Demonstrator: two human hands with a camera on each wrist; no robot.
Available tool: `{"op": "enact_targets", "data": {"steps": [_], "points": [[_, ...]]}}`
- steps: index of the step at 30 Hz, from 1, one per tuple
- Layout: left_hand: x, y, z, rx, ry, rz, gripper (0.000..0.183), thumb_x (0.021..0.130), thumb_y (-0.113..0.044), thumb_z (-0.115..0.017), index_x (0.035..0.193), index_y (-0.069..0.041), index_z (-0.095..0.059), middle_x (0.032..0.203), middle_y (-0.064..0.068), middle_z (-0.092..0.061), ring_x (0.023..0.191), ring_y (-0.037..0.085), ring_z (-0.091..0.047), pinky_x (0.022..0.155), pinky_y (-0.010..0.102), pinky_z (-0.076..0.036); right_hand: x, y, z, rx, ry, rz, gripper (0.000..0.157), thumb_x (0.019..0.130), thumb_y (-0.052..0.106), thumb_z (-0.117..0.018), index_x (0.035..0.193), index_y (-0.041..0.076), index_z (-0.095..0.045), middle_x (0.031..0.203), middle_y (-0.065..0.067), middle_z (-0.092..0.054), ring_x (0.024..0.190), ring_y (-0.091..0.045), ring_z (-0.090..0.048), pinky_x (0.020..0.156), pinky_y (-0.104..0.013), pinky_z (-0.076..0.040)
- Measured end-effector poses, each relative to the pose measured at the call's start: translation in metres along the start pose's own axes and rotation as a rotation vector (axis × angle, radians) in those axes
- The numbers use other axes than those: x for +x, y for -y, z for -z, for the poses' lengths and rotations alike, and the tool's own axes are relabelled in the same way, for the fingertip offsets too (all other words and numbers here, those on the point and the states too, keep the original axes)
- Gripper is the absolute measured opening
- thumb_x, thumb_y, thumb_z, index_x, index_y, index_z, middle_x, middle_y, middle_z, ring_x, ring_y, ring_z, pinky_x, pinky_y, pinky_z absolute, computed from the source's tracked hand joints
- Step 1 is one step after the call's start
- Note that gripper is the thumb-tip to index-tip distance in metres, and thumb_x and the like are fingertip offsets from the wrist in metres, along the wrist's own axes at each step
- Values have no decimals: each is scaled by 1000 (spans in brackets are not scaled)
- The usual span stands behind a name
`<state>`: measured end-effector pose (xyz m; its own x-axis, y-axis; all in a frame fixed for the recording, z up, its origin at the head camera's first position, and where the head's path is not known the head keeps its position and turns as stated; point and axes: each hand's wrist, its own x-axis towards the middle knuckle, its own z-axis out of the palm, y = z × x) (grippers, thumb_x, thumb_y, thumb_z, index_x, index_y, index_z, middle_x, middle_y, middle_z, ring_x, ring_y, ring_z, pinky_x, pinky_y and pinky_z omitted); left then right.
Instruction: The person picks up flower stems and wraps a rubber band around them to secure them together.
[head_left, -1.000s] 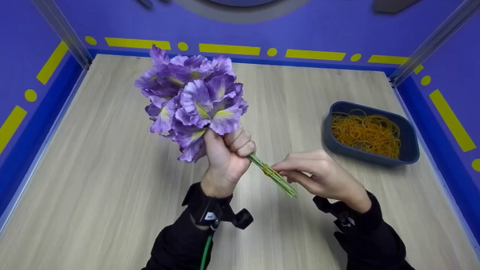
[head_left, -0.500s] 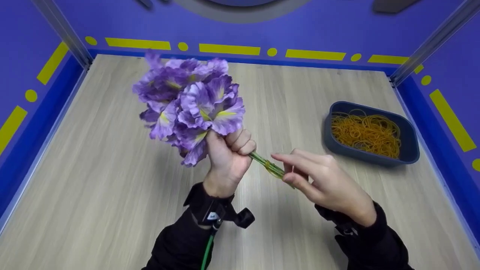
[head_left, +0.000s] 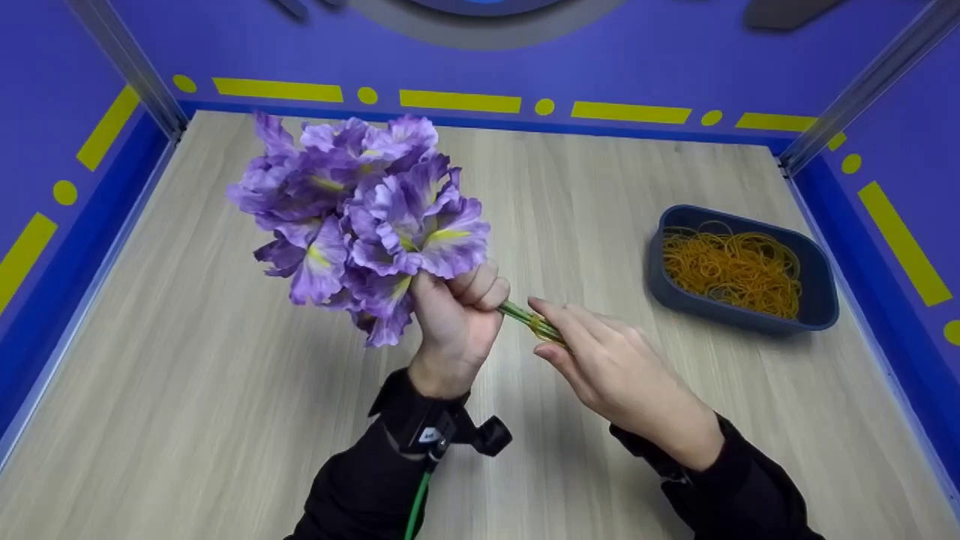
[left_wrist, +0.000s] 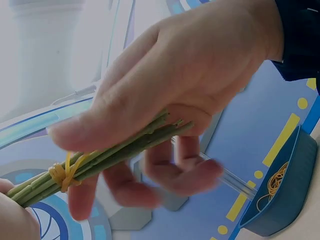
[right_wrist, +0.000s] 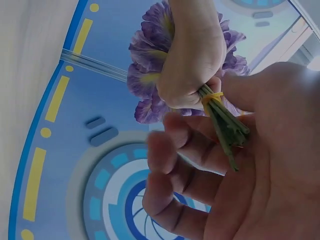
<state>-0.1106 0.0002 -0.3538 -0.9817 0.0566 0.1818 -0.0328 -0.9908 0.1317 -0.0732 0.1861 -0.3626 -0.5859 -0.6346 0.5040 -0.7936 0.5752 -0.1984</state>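
Observation:
My left hand [head_left: 457,315] grips a bunch of purple artificial irises [head_left: 360,217] just under the blooms, its fingers curled round the green stems [left_wrist: 125,150]. A yellow rubber band [left_wrist: 63,175] is wound round the stems between the two hands. Part of the band runs along the stems under the right thumb. My right hand [head_left: 622,367] is around the lower stems, thumb on one side and fingers on the other, holding the band's loop. In the right wrist view the cut stem ends lie near the palm, with the other fingers loosely bent.
A dark blue-grey bin [head_left: 750,325] holding a heap of yellow rubber bands [head_left: 731,270] stands on the right of the wood-grain table [head_left: 225,420]. Blue panels with yellow marks enclose the table at the back and sides.
My right hand has moved from the lower stems up towards the left hand, now covering the stem ends. The blooms have tipped left and slightly down. The left hand keeps its grip.

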Motion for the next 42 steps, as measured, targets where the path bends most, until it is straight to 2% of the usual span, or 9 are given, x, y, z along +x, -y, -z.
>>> {"op": "enact_targets", "data": {"steps": [4,10,19,26,31,38,40,42], "points": [[0,0,-1,-2,-15,18,53,76,-21,-72,67,-18,-20,55,-9,-15,48,5,-11,48,18,-6,-1,-1,-2,26,14,-20,42,108,31,-48,137,2,-56,95,-3,-70,74,-12,-66,63,-34,-59],[0,0,1,33,25,36,59,80,-27,-76,66,-18,-20,55,-9,-14,47,4,-11,47,18,-5,-1,-2,-3,11,51,-55,39,109,34,-44,134,8,-58,81,6,-64,58,-5,-53,48,-28,-49],[1,2,4,84,66,43,61,83,-34,-76,66,-17,-20,56,-8,-13,47,5,-10,47,18,-5,-1,-2,-5,-17,37,-60,43,111,36,-34,132,8,-59,71,8,-54,50,-3,-41,41,-23,-38],[1,2,5,135,95,24,64,85,-41,-76,65,-17,-20,55,-8,-14,47,5,-9,46,19,-5,0,0,-10,-36,61,-52,41,111,37,-30,110,8,-60,62,13,-36,47,-1,-30,38,-19,-24],[1,3,5,153,70,29,64,84,-41,-77,65,-17,-20,55,-8,-14,47,5,-10,46,18,-5,-1,-1,-11,-43,59,-43,42,111,38,-28,95,10,-53,61,14,-27,47,-1,-23,39,-19,-18],[6,4,7,190,33,76,61,81,-36,-77,64,-17,-21,53,-9,-17,46,4,-10,46,18,-5,-2,-5,-16,-34,91,-62,39,111,39,-31,91,12,-51,61,14,-27,46,-3,-26,38,-22,-21],[7,6,10,236,-7,101,54,85,-28,-72,62,-18,-23,52,-11,-20,46,4,-11,46,18,-5,-5,-7,-20,-22,113,-73,35,110,37,-35,89,13,-50,63,13,-29,48,-4,-28,39,-22,-22],[8,8,13,281,-51,133,45,90,-19,-60,61,-18,-26,52,-11,-21,47,4,-11,47,18,-6,-8,-9,-23,-13,144,-88,31,110,33,-40,88,14,-49,64,12,-30,49,-5,-30,40,-22,-24]]}}
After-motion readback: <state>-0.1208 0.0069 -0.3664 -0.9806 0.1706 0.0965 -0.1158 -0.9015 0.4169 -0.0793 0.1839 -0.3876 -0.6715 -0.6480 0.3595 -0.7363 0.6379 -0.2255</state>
